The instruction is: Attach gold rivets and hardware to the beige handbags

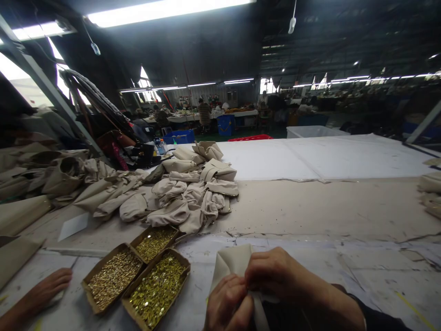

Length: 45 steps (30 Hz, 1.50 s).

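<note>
A beige leather-like bag piece (234,261) stands on the white-covered table in front of me. My left hand (228,301) is closed at its near edge, fingers curled. My right hand (275,276) pinches the same edge, its fingertips touching those of the left. Whatever small part may sit between the fingertips is hidden. To the left are open cardboard boxes of small gold metal pieces: one nearest me (156,287), one beside it (113,276) and one behind (155,243).
A heap of beige bag pieces (193,188) lies beyond the boxes, with more bags (65,177) at far left. A co-worker's hand (51,287) rests on the table at left. A white sheet (344,156) covers the table's far side. Behind stands a white bin (315,132).
</note>
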### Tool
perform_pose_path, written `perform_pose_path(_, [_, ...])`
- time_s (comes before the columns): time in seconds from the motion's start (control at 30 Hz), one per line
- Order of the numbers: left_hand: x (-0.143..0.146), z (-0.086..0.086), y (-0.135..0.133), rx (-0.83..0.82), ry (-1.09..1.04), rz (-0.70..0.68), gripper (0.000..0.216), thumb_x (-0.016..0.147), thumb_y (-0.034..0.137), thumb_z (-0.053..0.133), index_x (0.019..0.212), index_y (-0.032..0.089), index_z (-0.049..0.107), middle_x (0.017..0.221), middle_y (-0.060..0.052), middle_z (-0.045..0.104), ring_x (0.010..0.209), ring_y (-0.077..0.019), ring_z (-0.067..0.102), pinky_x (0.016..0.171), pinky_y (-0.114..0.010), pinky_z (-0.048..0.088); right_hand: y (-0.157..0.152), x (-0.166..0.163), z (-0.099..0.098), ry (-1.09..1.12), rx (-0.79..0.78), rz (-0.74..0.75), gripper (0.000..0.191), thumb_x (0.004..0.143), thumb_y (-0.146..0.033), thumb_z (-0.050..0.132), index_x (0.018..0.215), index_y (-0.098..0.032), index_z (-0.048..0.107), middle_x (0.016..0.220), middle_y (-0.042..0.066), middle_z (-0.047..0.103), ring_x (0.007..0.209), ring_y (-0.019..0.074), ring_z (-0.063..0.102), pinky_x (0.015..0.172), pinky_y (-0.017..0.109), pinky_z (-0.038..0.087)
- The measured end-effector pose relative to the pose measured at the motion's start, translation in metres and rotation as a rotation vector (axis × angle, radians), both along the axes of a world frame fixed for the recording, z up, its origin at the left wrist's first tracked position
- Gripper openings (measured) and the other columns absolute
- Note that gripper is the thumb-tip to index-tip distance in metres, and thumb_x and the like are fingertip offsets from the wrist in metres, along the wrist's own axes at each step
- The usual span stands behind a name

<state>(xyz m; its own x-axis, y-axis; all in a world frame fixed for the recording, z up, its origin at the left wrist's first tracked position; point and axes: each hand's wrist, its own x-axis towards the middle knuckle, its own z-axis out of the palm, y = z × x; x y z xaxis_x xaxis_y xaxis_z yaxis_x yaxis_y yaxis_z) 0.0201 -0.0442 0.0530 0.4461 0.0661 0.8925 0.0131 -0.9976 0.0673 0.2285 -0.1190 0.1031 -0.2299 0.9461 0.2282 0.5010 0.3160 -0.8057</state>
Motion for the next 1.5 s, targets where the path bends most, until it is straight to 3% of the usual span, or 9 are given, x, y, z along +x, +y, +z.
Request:
perform_pose_path(0.13, [-0.002,-0.007,-0.006,0.003,-0.003,0.078,0.014,0.097,0.011,0.056,0.098,0.018,0.069,0.104,-0.007,0.07,0.108,-0.019,0.072,0.094,-0.03,0.066,0.0,0.002,0.002,0.022,-0.035,0.017,0.02,0.099,-0.038,0.065,0.098,-0.022,0.077,0.097,0.003,0.069,0.084,0.0141,0.065,0.075,0.022,0.048])
perform_pose_path(0.37, [0.007,-0.016,-0.023,-0.13,-0.058,0.104,0.018,0.096,0.005,0.054,0.099,0.017,0.067,0.114,-0.008,0.059,0.114,-0.0203,0.067,0.093,-0.033,0.067,0.0,0.001,0.016,-0.027,-0.103,0.042,0.015,0.097,-0.035,0.067,0.092,-0.021,0.069,0.088,-0.001,0.068,0.08,0.0136,0.059,0.072,0.024,0.042])
perform_pose_path(0.6, [0.01,-0.015,-0.018,-0.043,-0.076,0.016,0.012,0.095,0.007,0.056,0.095,0.015,0.065,0.107,-0.006,0.055,0.105,-0.017,0.067,0.09,-0.03,0.068,0.001,-0.008,0.018,-0.193,-0.061,0.051,0.041,0.102,-0.047,0.055,0.072,-0.02,0.054,0.076,-0.004,0.053,0.067,0.0117,0.043,0.061,0.026,0.032])
perform_pose_path(0.73, [0.0,-0.017,-0.009,-0.035,0.004,-0.005,0.012,0.092,0.011,0.06,0.102,0.015,0.066,0.11,-0.009,0.055,0.111,-0.0212,0.066,0.088,-0.033,0.069,-0.003,-0.004,0.022,-0.12,-0.183,0.0,0.008,0.095,-0.031,0.065,0.096,-0.024,0.068,0.085,-0.003,0.067,0.075,0.0134,0.056,0.067,0.024,0.039])
perform_pose_path(0.87, [-0.001,-0.014,-0.007,-0.026,-0.012,0.003,0.012,0.097,0.017,0.056,0.101,0.016,0.067,0.103,-0.009,0.062,0.105,-0.0204,0.069,0.087,-0.034,0.068,-0.006,0.002,0.026,-0.053,-0.142,0.057,0.01,0.096,-0.024,0.061,0.101,-0.023,0.07,0.094,-0.001,0.07,0.084,0.0145,0.061,0.076,0.023,0.043])
perform_pose_path(0.97, [0.002,-0.015,-0.009,-0.023,-0.025,0.003,0.012,0.095,0.013,0.057,0.101,0.016,0.067,0.103,-0.009,0.062,0.106,-0.0202,0.069,0.088,-0.034,0.068,-0.005,0.001,0.023,-0.121,-0.119,0.056,0.007,0.095,-0.025,0.063,0.091,-0.022,0.067,0.085,-0.003,0.064,0.076,0.0124,0.054,0.069,0.023,0.039])
perform_pose_path(1.1, [0.002,-0.016,-0.009,-0.013,0.019,-0.019,0.01,0.096,0.019,0.06,0.103,0.016,0.067,0.1,-0.008,0.064,0.108,-0.0219,0.07,0.088,-0.034,0.068,-0.002,-0.002,0.017,-0.209,-0.158,0.015,0.023,0.095,-0.036,0.068,0.078,-0.02,0.063,0.073,-0.006,0.055,0.067,0.0112,0.044,0.06,0.025,0.031])
perform_pose_path(1.3, [0.008,-0.003,-0.011,-0.05,-0.081,0.011,0.014,0.099,0.018,0.055,0.095,0.013,0.067,0.1,-0.008,0.06,0.1,-0.0183,0.07,0.091,-0.031,0.066,-0.001,0.002,0.011,0.024,-0.155,0.076,0.011,0.098,-0.03,0.062,0.101,-0.022,0.07,0.095,0.0,0.069,0.086,0.0149,0.061,0.078,0.024,0.045])
perform_pose_path(1.5, [0.011,-0.007,-0.011,-0.069,-0.102,-0.013,0.012,0.098,0.024,0.06,0.1,0.015,0.068,0.096,-0.009,0.063,0.094,-0.019,0.07,0.084,-0.032,0.068,0.003,0.0,0.017,-0.185,-0.163,0.055,0.008,0.094,-0.029,0.066,0.09,-0.021,0.065,0.085,-0.002,0.065,0.075,0.0135,0.053,0.067,0.025,0.039])
